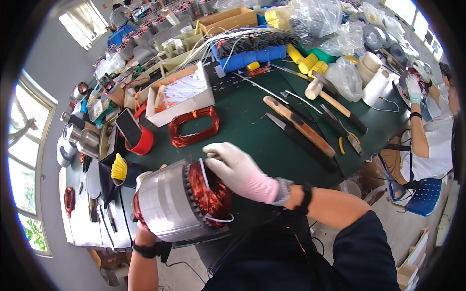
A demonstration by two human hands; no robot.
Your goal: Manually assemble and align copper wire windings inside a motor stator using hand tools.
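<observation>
A silver motor stator (167, 201) lies on its side at the table's near edge, red-brown copper windings (208, 189) bulging from its right end. White sleeving (221, 219) loops out of those windings. My left hand (142, 180), in a white glove, grips the stator's left end; most of its fingers are hidden behind the metal. Over the upper edge of the windings, my right hand (230, 167), in a white glove with a pink cuff, has its fingers bent together. What they pinch, if anything, does not show. Just beyond lies a loose copper coil (213, 128) tied with orange.
A box of white slips (209, 97) and a red holder with a phone (141, 144) stand beyond. Knives (296, 138), a hammer (340, 104) and pliers (354, 143) lie to the right. Another person (432, 131) works at the far right.
</observation>
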